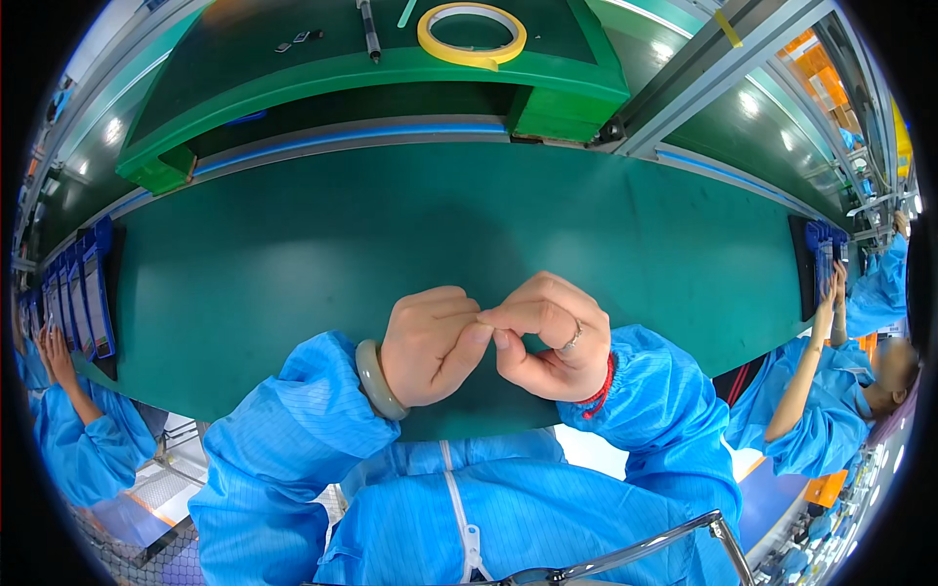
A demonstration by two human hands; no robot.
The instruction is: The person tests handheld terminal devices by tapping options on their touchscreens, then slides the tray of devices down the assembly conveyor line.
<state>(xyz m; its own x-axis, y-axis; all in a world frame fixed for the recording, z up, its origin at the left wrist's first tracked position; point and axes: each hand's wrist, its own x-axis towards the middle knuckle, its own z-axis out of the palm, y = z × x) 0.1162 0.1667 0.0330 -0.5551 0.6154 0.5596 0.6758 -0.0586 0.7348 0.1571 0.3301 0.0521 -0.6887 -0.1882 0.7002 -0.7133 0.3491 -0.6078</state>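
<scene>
My left hand (pixel 428 342) and my right hand (pixel 549 335) meet just above the near edge of the green work surface (pixel 391 234). Both are curled into loose fists, and the thumb and fingertips of each touch at the middle. Whether something tiny is pinched between them I cannot tell. A pale green bangle (pixel 376 379) circles my left wrist. On my right hand sits a ring (pixel 573 338), and a red cord (pixel 604 386) is on that wrist. Blue sleeves cover both forearms.
A raised green shelf (pixel 371 73) at the back carries a yellow tape roll (pixel 472 34), a dark pen-like tool (pixel 370 31) and small parts. Blue trays (pixel 83 288) lie at the left, more trays (pixel 824 256) at the right. Co-workers in blue sit on the left (pixel 78 430) and right (pixel 831 391).
</scene>
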